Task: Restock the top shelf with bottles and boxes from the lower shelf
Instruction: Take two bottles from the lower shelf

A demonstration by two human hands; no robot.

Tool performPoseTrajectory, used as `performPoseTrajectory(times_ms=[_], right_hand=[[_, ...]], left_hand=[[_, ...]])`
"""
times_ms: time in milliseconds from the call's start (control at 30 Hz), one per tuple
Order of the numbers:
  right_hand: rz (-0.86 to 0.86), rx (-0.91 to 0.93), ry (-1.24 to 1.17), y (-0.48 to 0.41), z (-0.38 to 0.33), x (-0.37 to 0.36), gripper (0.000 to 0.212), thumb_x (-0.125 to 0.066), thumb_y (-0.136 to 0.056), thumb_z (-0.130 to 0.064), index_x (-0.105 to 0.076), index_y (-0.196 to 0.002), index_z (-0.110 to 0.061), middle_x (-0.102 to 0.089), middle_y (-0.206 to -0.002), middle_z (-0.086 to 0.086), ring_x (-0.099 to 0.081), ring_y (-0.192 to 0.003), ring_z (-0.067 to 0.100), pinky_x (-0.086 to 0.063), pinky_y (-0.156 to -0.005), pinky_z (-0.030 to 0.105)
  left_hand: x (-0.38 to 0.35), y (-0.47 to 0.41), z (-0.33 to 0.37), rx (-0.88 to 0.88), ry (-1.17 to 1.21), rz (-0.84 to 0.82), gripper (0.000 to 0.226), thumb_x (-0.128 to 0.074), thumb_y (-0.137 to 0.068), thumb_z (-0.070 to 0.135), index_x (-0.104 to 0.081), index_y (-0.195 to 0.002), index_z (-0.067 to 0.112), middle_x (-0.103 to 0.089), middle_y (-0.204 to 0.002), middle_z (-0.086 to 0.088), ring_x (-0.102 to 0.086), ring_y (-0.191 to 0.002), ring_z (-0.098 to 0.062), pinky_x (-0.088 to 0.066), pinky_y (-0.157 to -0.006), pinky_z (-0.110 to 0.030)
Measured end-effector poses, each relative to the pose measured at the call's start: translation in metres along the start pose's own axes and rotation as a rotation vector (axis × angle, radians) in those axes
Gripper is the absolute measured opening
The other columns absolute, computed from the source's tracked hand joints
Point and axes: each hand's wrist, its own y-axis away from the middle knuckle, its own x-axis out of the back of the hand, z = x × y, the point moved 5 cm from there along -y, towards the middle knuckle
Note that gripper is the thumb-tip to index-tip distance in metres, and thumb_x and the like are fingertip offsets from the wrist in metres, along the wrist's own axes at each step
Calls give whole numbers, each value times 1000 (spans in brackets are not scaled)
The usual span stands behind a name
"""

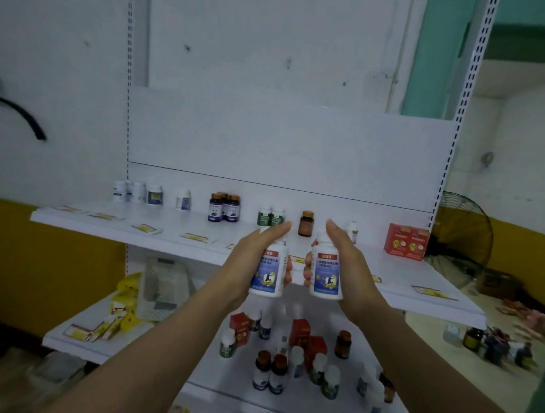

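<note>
Right, my left hand [247,262] curls around one white blue-labelled bottle [269,272] and my right hand [354,264] grips its twin bottle [326,274], both upright, side by side before the top shelf [178,224], above the crowded lower shelf [215,383].

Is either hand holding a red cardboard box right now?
No, the left hand grips one white blue-labelled plastic bottle, the right hand its twin; the red cardboard boxes stand untouched on the top shelf.
</note>
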Motion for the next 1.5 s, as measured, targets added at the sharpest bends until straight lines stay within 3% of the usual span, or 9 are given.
performPoseTrajectory(times_ms=[233,333,467,567,767,967,1067,1200,1500], right_hand=[[-201,-26,-46,-43,16,-89,41,-61,-82,-49,-71,-102,-15,-73,-92,20,-70,-83,38,-56,-82,50],[-252,-36,-42,-60,27,-136,39,-61,-80,-48,-69,-91,-11,-71,-71,11,-68,-61,26,-57,-71,39],[-304,-34,-95,-83,48,-201,26,-61,-81,-44,-75,-88,-23,-70,-85,16,-66,-77,35,-53,-81,54],[-338,-30,-110,-104,70,-247,28,-58,-82,-45,-74,-71,-26,-70,-69,7,-66,-61,24,-55,-71,40],[-332,-89,-142,-144,104,-318,27,-52,-90,-38,-66,-80,-16,-71,-64,3,-68,-52,16,-55,-50,26],[-302,-29,102,-201,126,-356,23,-66,-78,-32,-59,-93,-15,-69,-77,7,-67,-67,21,-58,-68,36],[-245,-29,151,-236,142,-365,11,-65,-85,-22,-59,-92,-15,-68,-76,4,-67,-65,17,-57,-69,37],[-162,-16,184,-290,161,-373,34,-67,-84,-29,-56,-110,-11,-68,-91,8,-68,-77,20,-56,-80,41],[-118,-84,452,-381,208,-375,32,-62,-89,-28,-56,-117,-15,-64,-115,12,-64,-97,23,-52,-83,37]], left_hand=[[78,6,39,-45,-14,106,34,-66,-70,44,-62,-76,10,-61,-60,-12,-58,-46,-21,-52,-55,-29],[119,7,53,-73,-43,138,33,-66,-72,43,-58,-79,11,-61,-60,-11,-57,-46,-20,-52,-53,-27],[184,3,67,-90,-61,179,34,-63,-78,43,-60,-79,9,-62,-59,-10,-57,-44,-19,-52,-50,-25],[238,-4,80,-102,-87,195,36,-65,-72,46,-60,-74,11,-63,-60,-10,-58,-45,-20,-51,-53,-27],[331,-30,98,-101,-115,129,29,-66,-68,40,-60,-77,14,-64,-63,-9,-59,-50,-20,-53,-60,-29],[392,-85,100,-54,-195,-11,14,-63,-81,6,-61,-93,13,-72,-74,-4,-70,-62,-15,-59,-61,-27],[423,-120,93,3,-264,-37,38,-68,-78,1,-55,-113,8,-69,-99,-13,-70,-83,-22,-59,-74,-34],[461,-176,83,17,-274,-44,73,-82,-64,11,-46,-127,6,-64,-118,-18,-65,-107,-33,-52,-93,-49],[519,-277,58,8,-453,-56,50,-73,-76,1,-55,-120,15,-66,-115,-6,-63,-106,-22,-53,-87,-33]])
